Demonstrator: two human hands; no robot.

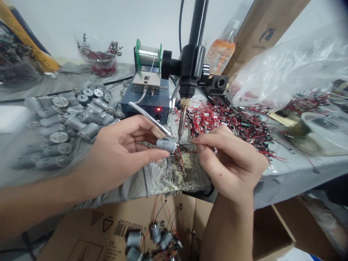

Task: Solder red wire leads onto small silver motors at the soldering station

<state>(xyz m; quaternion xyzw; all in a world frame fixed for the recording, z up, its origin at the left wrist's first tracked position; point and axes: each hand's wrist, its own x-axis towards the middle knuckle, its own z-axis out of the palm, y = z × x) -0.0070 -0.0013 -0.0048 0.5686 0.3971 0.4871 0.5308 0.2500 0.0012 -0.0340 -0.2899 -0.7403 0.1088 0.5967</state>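
Currently motor [165, 144] lies roughly horizontal under iron tip [180, 137], terminal end right; silvery-grey cylinder. Left hand [119, 148] fingers clamped on it; right hand [231, 159] fingertips pinch dark wire [187, 144].

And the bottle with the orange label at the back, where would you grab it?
I'd take the bottle by its tapering top, just under the pale cap, coming from above. It sits cap end up, and that end looks narrower and easier to close around. Lower down there seems less room, with the black stand to its left and brown cardboard to its right.
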